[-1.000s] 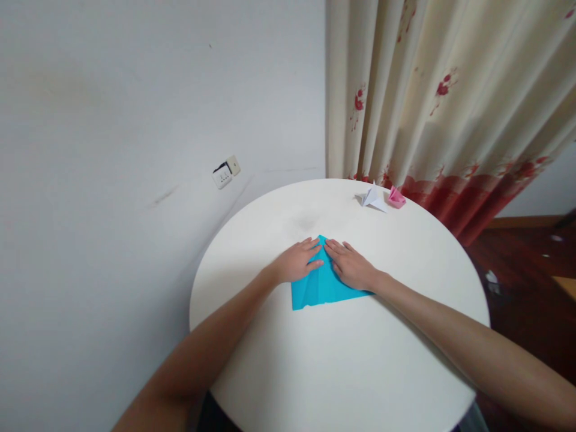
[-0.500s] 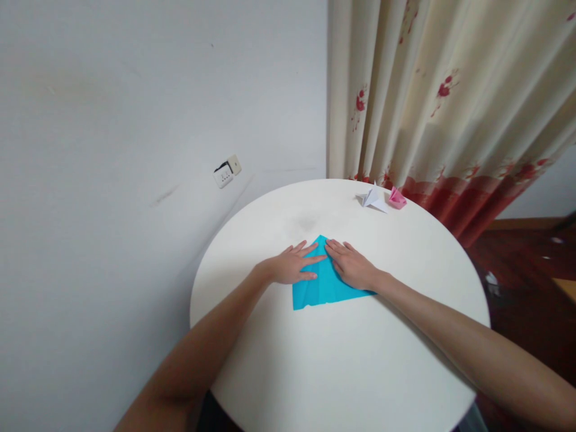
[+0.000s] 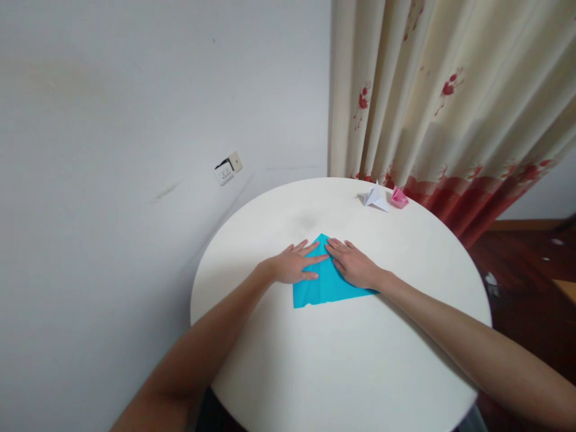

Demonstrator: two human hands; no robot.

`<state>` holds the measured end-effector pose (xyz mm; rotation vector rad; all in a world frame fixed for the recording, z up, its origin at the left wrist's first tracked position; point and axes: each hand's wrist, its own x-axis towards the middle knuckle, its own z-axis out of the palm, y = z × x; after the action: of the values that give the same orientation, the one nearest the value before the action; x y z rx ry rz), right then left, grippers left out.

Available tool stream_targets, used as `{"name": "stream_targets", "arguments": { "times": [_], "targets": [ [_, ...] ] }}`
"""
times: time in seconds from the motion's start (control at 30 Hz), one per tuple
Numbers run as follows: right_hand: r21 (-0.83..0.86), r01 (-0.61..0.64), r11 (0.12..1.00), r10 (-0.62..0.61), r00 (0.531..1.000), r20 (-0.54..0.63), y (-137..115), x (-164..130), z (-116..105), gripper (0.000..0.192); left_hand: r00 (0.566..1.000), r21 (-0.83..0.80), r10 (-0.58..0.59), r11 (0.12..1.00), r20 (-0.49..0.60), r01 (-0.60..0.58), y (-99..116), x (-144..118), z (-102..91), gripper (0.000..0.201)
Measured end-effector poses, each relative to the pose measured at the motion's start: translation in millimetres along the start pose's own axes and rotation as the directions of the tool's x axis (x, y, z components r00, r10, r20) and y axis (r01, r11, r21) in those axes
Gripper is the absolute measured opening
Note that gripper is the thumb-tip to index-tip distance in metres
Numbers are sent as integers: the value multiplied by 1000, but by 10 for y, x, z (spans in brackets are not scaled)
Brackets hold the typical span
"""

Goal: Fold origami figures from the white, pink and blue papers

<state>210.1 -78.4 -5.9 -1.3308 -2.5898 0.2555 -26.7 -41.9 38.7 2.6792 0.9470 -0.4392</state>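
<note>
At the middle of the round table (image 3: 405, 336): blue paper (image 3: 326, 285), already folded to a point, only partly worked, lies flat under left hand (image 3: 292, 267) and right hand (image 3: 355, 267), fingers spread and pressing; white and pink folded figures at the far edge.

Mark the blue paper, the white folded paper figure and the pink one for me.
blue paper (image 3: 330, 288): head view, on its bare lower middle between the wrists.
white folded paper figure (image 3: 374, 198): head view, on its body.
pink folded paper figure (image 3: 398, 198): head view, on its centre.
</note>
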Motion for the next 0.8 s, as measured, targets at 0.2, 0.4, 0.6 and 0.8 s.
{"name": "stream_targets", "arguments": {
  "times": [0.2,0.4,0.6,0.8],
  "targets": [
    [-4,-8,1000,8,1000,15,-66,1,-43,59,1000,-65,15,998,-2,-15,-11,-31,-31,67],
    [24,8,1000,-9,999,33,-80,8,-77,58,956,-176,63,977,-285,-117,-83,76,-106,52],
    [67,55,996,-60,996,71,-80,-28,-119,58,945,-95,33,993,-326,-68,-155,264,89,55],
    [85,73,994,-80,993,87,-77,-53,-145,57,985,-57,16,998,-174,-27,-235,266,205,65]
  ]
}}
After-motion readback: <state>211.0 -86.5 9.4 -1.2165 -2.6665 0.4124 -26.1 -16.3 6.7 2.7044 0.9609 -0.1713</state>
